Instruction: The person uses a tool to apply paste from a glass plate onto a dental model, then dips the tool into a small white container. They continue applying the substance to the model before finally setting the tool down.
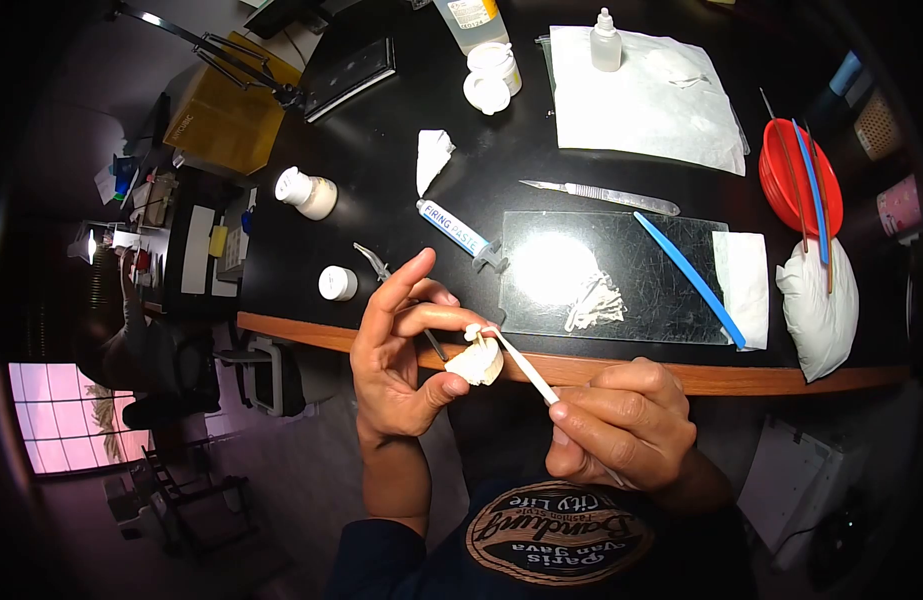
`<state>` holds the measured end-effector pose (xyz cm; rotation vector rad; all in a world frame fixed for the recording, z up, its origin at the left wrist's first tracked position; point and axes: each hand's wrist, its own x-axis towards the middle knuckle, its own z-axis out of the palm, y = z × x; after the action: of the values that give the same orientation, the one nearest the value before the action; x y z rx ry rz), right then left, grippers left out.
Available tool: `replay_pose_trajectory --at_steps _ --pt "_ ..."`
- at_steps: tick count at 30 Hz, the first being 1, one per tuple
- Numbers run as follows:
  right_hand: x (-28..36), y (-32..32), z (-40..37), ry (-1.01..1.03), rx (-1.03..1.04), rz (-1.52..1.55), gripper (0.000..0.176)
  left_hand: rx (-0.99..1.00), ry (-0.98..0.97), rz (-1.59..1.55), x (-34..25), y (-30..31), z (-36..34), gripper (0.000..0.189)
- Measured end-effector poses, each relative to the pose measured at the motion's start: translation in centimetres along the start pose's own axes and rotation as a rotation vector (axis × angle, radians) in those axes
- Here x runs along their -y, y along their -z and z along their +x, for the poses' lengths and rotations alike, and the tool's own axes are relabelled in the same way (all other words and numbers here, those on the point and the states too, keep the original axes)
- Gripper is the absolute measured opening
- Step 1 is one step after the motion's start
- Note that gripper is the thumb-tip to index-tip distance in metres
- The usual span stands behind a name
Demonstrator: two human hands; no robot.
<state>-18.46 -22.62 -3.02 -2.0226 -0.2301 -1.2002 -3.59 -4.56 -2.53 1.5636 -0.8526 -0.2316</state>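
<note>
My left hand (396,345) is closed on a small cream-coloured piece like a dental cast (473,366), pinched between thumb and fingers in front of the table edge. A knobbed cream part stands up from its top. My right hand (626,425) grips a thin white spatula-like stick (526,368) like a pen, and its tip reaches the top of the cast by my left index finger. Just beyond lies a glass slab (661,300) with a smeared patch of whitish paste (594,303) on it. A blue stick (689,278) crosses the slab.
A syringe labelled "FIRING PASTE" (449,228) touches the slab's left side; a scalpel (606,194) lies behind. White jars (337,284), a bottle (306,193) and a dropper bottle (605,45) stand around. At right are a red bowl (781,190) and a white bag (819,310).
</note>
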Motion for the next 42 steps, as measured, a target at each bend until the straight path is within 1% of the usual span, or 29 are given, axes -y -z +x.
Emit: replay_pose_trajectory --at_steps 7,10,13,16,34,37,40,42 --pt "-0.2 -0.1 -0.1 0.026 -0.005 0.032 0.013 -0.004 0.000 -0.006 -0.1 -0.1 0.0 0.116" --pt "0.0 0.2 0.0 -0.006 0.012 -0.030 0.014 -0.002 -0.012 -0.011 -0.1 -0.1 0.1 0.116" --pt "0.0 0.0 -0.2 -0.016 -0.007 -0.020 0.015 0.004 -0.030 -0.020 0.1 0.0 0.0 0.116" --pt "0.0 0.0 -0.1 -0.016 0.005 -0.005 0.015 0.080 -0.115 -0.059 0.7 0.5 0.2 0.108" --pt "0.0 0.2 -0.1 0.002 0.019 0.036 0.014 0.085 -0.151 -0.047 0.8 0.5 0.2 0.106" --pt "0.0 0.3 0.0 -0.001 0.026 0.035 0.016 0.080 -0.154 -0.050 0.9 0.6 0.1 0.106" --pt "0.1 0.2 -0.1 -0.011 0.007 0.018 0.019 0.056 -0.118 -0.048 0.6 0.3 0.0 0.107" --pt "0.1 0.2 -0.3 -0.017 0.000 0.019 0.021 0.064 -0.136 -0.033 0.6 0.4 0.1 0.107"
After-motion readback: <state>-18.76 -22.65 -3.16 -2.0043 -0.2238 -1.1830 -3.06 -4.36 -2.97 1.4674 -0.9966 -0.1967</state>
